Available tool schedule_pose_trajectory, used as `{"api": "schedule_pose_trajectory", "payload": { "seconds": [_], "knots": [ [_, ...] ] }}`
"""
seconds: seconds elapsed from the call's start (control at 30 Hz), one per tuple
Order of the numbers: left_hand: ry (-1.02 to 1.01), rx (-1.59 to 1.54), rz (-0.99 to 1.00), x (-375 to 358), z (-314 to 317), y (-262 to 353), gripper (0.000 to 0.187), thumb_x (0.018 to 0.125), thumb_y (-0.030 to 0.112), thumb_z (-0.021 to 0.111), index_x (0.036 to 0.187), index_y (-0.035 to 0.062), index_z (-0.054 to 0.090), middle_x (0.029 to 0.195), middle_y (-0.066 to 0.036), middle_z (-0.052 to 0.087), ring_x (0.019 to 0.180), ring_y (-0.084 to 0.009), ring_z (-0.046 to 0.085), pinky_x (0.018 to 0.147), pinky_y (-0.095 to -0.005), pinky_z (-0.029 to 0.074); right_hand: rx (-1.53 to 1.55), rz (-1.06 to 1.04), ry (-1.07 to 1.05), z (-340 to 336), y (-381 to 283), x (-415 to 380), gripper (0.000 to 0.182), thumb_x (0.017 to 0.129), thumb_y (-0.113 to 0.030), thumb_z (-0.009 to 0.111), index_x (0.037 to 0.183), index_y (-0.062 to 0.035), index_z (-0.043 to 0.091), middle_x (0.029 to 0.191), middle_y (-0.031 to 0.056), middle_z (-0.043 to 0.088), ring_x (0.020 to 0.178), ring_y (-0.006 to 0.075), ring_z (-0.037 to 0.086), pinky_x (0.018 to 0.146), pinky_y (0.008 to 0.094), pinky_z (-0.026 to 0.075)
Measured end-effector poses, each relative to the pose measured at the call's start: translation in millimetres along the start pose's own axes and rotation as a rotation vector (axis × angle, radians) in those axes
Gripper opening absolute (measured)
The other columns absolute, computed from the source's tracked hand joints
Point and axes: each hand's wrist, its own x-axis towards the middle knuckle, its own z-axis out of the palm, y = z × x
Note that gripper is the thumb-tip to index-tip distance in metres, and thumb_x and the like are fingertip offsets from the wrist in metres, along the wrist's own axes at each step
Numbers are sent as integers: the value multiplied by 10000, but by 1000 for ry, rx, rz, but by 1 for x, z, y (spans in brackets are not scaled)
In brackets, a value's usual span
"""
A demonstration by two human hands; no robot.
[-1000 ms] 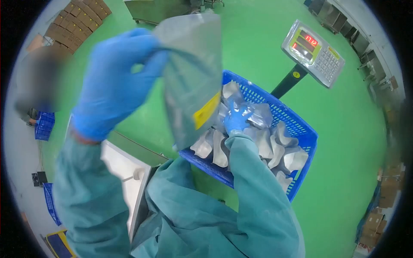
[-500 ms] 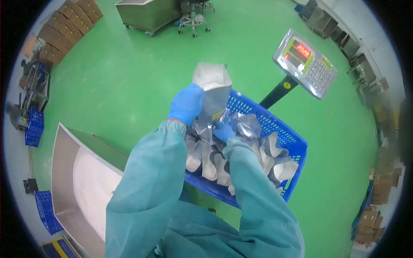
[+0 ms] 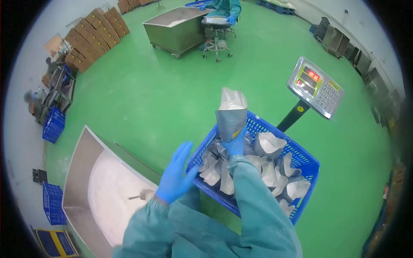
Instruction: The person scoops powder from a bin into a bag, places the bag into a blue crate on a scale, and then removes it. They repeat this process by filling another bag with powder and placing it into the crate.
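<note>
Blue gloves cover both hands. My right hand (image 3: 235, 144) grips the lower part of an upright silver bag (image 3: 232, 120) with its top open, over the far left part of a blue basket (image 3: 282, 129). Several silver bags (image 3: 270, 144) with open tops stand in that basket. My left hand (image 3: 175, 174) is empty, fingers spread, between the basket and a metal bin (image 3: 77, 180) of white powder (image 3: 112, 189). A scoop (image 3: 146, 195) lies on the powder, its handle partly visible.
A scale display (image 3: 316, 86) on a black post rises behind the basket. Farther back, a co-worker (image 3: 221, 6) is by a second metal bin (image 3: 180, 32) and a wheeled stool (image 3: 217, 43). Cartons (image 3: 92, 34) and blue crates (image 3: 53, 124) line the left side.
My left hand has let go of the silver bag and moved down and left, opening. My right hand now holds the bag. The view has shifted, and the red display reading has changed.
</note>
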Motion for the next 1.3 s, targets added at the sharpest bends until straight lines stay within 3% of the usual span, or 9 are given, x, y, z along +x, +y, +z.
{"api": "schedule_pose_trajectory", "payload": {
  "seconds": [0.2, 0.3, 0.37, 0.47, 0.53, 0.57, 0.63, 0.73, 1.3],
  "knots": [
    [330, 134, -491, -247, -79, -74, 474, 871, 79, 553, 1320, -17, 434, 1335, -193, 457, 1196, -309, 487, 973, -379, 422, -198, -45, -38, -14, 3, -8, 1116, 671, -318, 787, 1465, -6, 66, 1454, 271, 265, 1295, 398, 373, 1049, 395, 354],
    [406, 640, -563, -398, -91, -142, 346, 934, 243, 473, 1103, -33, 596, 1103, -229, 593, 1020, -327, 582, 826, -405, 486, 151, -125, -16, -33, -81, -87, 546, 788, -203, 658, 1254, 9, 467, 1204, 243, 549, 1113, 354, 538, 907, 411, 438],
    [69, 484, -1045, -450, -97, -140, 461, 930, 414, 458, 1111, 24, 624, 990, -230, 651, 952, -382, 605, 813, -426, 475, 288, -192, -272, 4, -102, -143, 416, 811, -167, 617, 1175, 11, 521, 1133, 219, 587, 1064, 334, 567, 868, 394, 453],
    [243, 626, -1035, -457, -88, -129, 467, 952, 393, 404, 895, -12, 631, 863, -251, 627, 833, -403, 599, 709, -494, 455, 112, -659, -414, 51, -147, -253, 437, 854, -288, 585, 1198, -21, 547, 1125, 174, 609, 1056, 328, 574, 919, 375, 449],
    [297, 707, -900, -466, -89, -145, 554, 956, 444, 337, 771, 4, 617, 726, -238, 608, 695, -427, 574, 629, -525, 415, 25, -614, -821, 95, -158, -313, 480, 890, -430, 527, 1232, -94, 560, 1216, 144, 576, 1122, 368, 526, 1004, 520, 357],
    [275, 697, -974, -461, -89, -141, 488, 952, 397, 376, 827, 6, 640, 773, -227, 621, 736, -384, 595, 647, -486, 445, 34, -610, -811, 107, -164, -335, 480, 890, -430, 527, 1232, -94, 560, 1216, 144, 576, 1122, 368, 526, 1004, 520, 357],
    [250, 697, -1035, -466, -84, -139, 427, 948, 349, 416, 882, 8, 663, 821, -217, 635, 778, -341, 615, 666, -447, 475, -612, -720, -1063, 111, -192, -375, 519, 880, -518, 466, 1173, -113, 603, 1185, 111, 597, 1090, 340, 541, 955, 697, 266],
    [509, 722, -827, -483, -85, -143, 472, 948, 381, 400, 748, 36, 652, 667, -185, 608, 617, -358, 578, 571, -477, 427, -788, -733, -956, 135, -185, -405, 530, 867, -550, 446, 1108, -119, 638, 1145, 94, 611, 1081, 314, 531, 860, 775, 225],
    [667, 624, -900, -504, -84, -148, 452, 918, 337, 438, 730, -18, 646, 678, -182, 620, 594, -318, 574, 568, -440, 418, -864, -835, -923, 120, -190, -412, 491, 907, -524, 396, 1025, -134, 670, 1046, 86, 615, 1068, 272, 531, 858, 676, 292]
  ]
}}
